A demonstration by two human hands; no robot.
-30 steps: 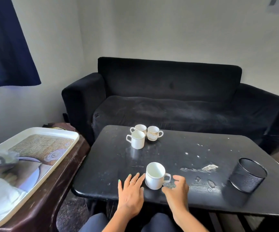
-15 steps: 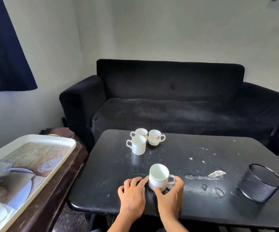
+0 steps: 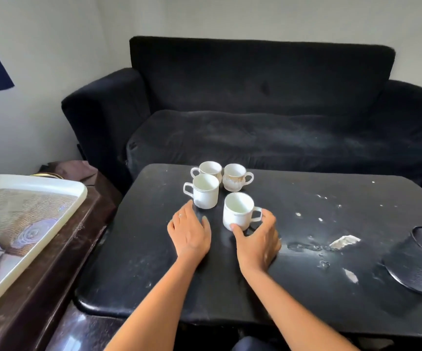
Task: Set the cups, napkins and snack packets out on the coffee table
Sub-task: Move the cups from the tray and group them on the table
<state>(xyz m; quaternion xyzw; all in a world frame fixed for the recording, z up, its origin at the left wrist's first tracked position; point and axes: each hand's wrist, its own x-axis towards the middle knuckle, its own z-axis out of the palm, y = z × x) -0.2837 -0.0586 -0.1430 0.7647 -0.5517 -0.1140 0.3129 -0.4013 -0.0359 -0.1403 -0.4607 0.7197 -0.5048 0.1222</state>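
Four white cups are standing upright and empty on the black coffee table point(image 3: 154, 262), clustered near its far left corner. The nearest cup point(image 3: 239, 211) is sitting with its handle pointing right. The plain cup point(image 3: 204, 190) is turning its handle left. Behind, a gold-patterned cup point(image 3: 234, 177) and a fourth cup point(image 3: 209, 168) are standing nearest the far edge.

Four cups point(image 3: 215, 187) cluster on the coffee table point(image 3: 306, 198), sofa point(image 3: 255, 97) behind.

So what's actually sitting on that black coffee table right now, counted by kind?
White cups: 4
Black mesh baskets, tipped over: 1
Total: 5
No napkins or snack packets on the coffee table.
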